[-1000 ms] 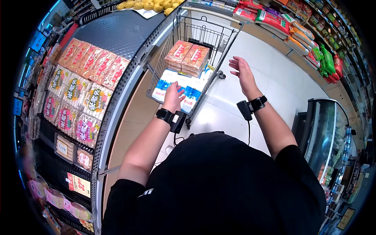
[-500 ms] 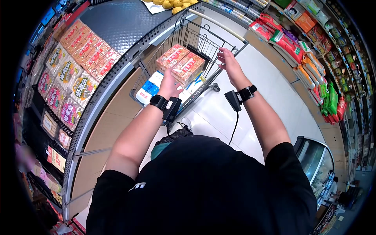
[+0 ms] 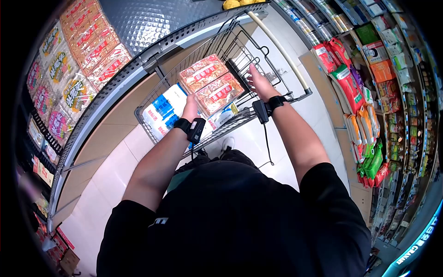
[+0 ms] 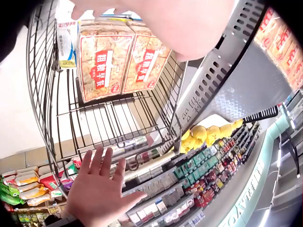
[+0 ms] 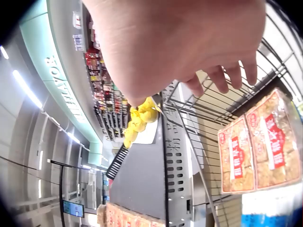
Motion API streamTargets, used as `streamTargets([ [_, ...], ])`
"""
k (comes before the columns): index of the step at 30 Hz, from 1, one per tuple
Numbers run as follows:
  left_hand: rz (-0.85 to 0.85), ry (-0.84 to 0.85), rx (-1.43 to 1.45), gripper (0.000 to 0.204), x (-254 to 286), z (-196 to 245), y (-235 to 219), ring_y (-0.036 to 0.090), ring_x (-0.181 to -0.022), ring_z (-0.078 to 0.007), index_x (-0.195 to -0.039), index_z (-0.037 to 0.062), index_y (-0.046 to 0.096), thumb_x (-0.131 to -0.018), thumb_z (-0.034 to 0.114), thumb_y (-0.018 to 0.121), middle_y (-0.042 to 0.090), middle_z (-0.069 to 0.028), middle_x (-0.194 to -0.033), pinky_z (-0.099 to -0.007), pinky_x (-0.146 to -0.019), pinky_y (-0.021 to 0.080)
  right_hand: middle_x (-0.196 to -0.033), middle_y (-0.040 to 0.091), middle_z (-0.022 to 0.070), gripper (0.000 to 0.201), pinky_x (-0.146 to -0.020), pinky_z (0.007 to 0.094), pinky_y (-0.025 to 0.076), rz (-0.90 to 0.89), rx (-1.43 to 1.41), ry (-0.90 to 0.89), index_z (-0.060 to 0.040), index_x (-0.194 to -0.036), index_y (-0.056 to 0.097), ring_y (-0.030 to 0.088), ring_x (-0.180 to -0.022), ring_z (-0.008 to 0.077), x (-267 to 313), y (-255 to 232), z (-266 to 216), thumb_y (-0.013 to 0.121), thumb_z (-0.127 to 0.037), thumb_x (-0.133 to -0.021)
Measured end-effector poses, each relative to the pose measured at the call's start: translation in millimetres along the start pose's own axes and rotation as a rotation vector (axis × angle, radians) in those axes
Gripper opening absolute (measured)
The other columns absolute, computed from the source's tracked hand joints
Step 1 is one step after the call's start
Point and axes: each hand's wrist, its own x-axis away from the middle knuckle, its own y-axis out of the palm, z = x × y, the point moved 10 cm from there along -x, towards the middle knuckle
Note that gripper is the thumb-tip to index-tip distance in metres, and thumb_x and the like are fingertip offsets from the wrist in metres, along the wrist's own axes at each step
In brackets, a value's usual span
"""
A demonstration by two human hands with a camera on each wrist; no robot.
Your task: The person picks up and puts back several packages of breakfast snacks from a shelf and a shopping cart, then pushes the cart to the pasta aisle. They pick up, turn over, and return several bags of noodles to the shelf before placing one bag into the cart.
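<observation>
Two side-by-side packs of brown puffed snack blocks, clear-wrapped with red labels, lie in the wire shopping cart. Next to them are white-and-blue bags, partly tucked under my left wrist. My left hand is at the near edge of the packs, thumb up and its other fingers mostly hidden in the head view; the left wrist view shows them stretched out over the cart's load. My right hand hovers over the cart's right side, fingers extended and apart from the packs, holding nothing.
A grey display stand borders the cart on the left, stacked with similar snack packs. Yellow fruit sits at its far end. Colourful sacks line a low shelf on the right. The cart's pale handle is at the far side.
The head view has turned, and the cart now appears rotated. My left hand went from over the white-and-blue bags to the packs' near edge. My right hand came in over the cart.
</observation>
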Motion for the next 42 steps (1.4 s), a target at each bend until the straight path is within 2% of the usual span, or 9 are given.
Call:
streamTargets([
  [6,0.035,0.081,0.163,0.057,-110,-39,-44,0.060,-0.108,-0.0236,-0.125,-0.0009,0.053,-0.094,0.043,0.036,0.060,-0.0149,-0.122,-0.0311,-0.092,0.047,-0.145,0.035,0.0174,0.074,-0.106,0.0380,0.034,-0.369,-0.046,0.036,-0.0004,-0.146,0.024,0.040,-0.129,0.0233,-129,33,70,0.028,-0.057,-0.098],
  [9,0.222,0.207,0.157,0.061,-135,-48,-58,0.064,-0.099,-0.0251,-0.121,-0.0056,0.055,-0.093,0.045,0.035,0.064,-0.0161,-0.114,-0.0309,-0.087,0.049,-0.120,0.059,0.0178,0.064,-0.095,0.0338,0.042,-0.385,-0.056,0.137,0.0055,-0.126,0.052,0.056,-0.109,0.0239,-210,33,148,0.028,-0.048,-0.100],
  [14,0.309,0.058,0.268,0.073,-205,-118,-90,0.064,-0.094,-0.0292,-0.122,-0.0079,0.050,-0.088,0.056,0.043,0.062,-0.0184,-0.109,-0.0354,-0.085,0.050,-0.128,0.049,0.0337,0.089,-0.105,0.0419,0.035,-0.142,0.551,0.232,0.0117,-0.125,0.049,0.045,-0.125,0.0424,-248,1,192,0.027,-0.067,-0.091],
  [17,0.419,0.062,0.161,0.087,-231,-143,-122,0.056,-0.110,-0.0316,-0.128,-0.0096,0.044,-0.083,0.065,0.046,0.054,-0.0221,-0.124,-0.0368,-0.092,0.045,-0.125,0.056,0.0236,0.086,-0.093,0.0351,0.045,-0.173,0.744,0.211,0.0107,-0.132,0.041,0.058,-0.111,0.0279,-241,11,180,0.029,-0.065,-0.093],
  [21,0.588,-0.010,-0.007,0.098,-210,-123,-125,0.046,-0.122,-0.0297,-0.139,-0.0088,0.031,-0.082,0.070,0.044,0.045,-0.0226,-0.135,-0.0351,-0.101,0.037,-0.130,0.051,0.0273,0.080,-0.103,0.0405,0.037,-0.307,0.418,0.250,0.0037,-0.137,0.037,0.049,-0.122,0.0371,-255,21,206,0.026,-0.064,-0.094],
  [27,0.460,0.143,0.127,0.091,-215,-116,-110,0.044,-0.125,-0.0277,-0.142,-0.0034,0.031,-0.087,0.067,0.044,0.045,-0.0180,-0.137,-0.0334,-0.104,0.032,-0.122,0.057,0.0197,0.075,-0.095,0.0383,0.043,-0.316,0.320,0.276,-0.0002,-0.134,0.040,0.057,-0.112,0.0294,-262,25,221,0.035,-0.063,-0.092],
  [31,0.371,0.210,0.156,0.089,-214,-125,-111,0.044,-0.124,-0.0269,-0.141,-0.0026,0.031,-0.086,0.066,0.047,0.044,-0.0173,-0.136,-0.0357,-0.103,0.034,-0.109,0.061,0.0142,0.071,-0.079,0.0315,0.050,-0.275,0.197,0.288,-0.0016,-0.130,0.041,0.062,-0.091,0.0204,-216,24,190,0.046,-0.060,-0.091],
  [38,0.530,0.208,0.184,0.075,-86,-73,-86,0.049,-0.111,-0.0235,-0.131,-0.0029,0.035,-0.089,0.056,0.053,0.049,-0.0149,-0.121,-0.0367,-0.092,0.042,-0.118,0.052,0.0165,0.060,-0.087,0.0336,0.048,-0.181,0.154,0.166,-0.0012,-0.130,0.033,0.053,-0.108,0.0208,-130,35,131,0.050,-0.046,-0.094],
  [42,0.335,0.365,0.183,0.067,-42,-22,-88,0.051,-0.110,-0.0236,-0.129,0.0000,0.037,-0.089,0.052,0.053,0.050,-0.0127,-0.119,-0.0381,-0.092,0.043,-0.113,0.051,0.0137,0.054,-0.087,0.0340,0.047,-0.173,-0.018,0.025,-0.0011,-0.125,0.031,0.053,-0.104,0.0201,-84,53,70,0.051,-0.041,-0.094],
])
